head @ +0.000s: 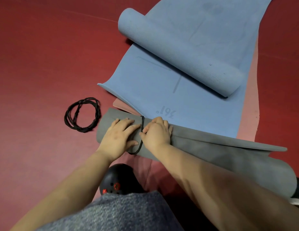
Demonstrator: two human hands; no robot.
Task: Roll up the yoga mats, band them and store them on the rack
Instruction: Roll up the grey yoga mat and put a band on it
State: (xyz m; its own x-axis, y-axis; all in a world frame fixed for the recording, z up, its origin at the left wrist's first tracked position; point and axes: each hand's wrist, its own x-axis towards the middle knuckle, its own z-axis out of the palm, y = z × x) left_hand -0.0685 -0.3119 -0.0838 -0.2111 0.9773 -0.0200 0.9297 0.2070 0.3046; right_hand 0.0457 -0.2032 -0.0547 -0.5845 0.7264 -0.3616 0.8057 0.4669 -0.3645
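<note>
A rolled grey yoga mat lies across the floor in front of me, its outer flap loose toward the right end. A black elastic band loops around its left part. My left hand presses flat on the roll just left of the band. My right hand rests on the roll right of it, thumb and fingers pinching the band. Beyond lies a flat blue mat with a rolled blue mat on top, and a pink mat underneath.
Several spare black bands lie coiled on the red floor left of the grey roll. A black shoe with red marks sits near my knee. My grey trouser leg fills the bottom of the view.
</note>
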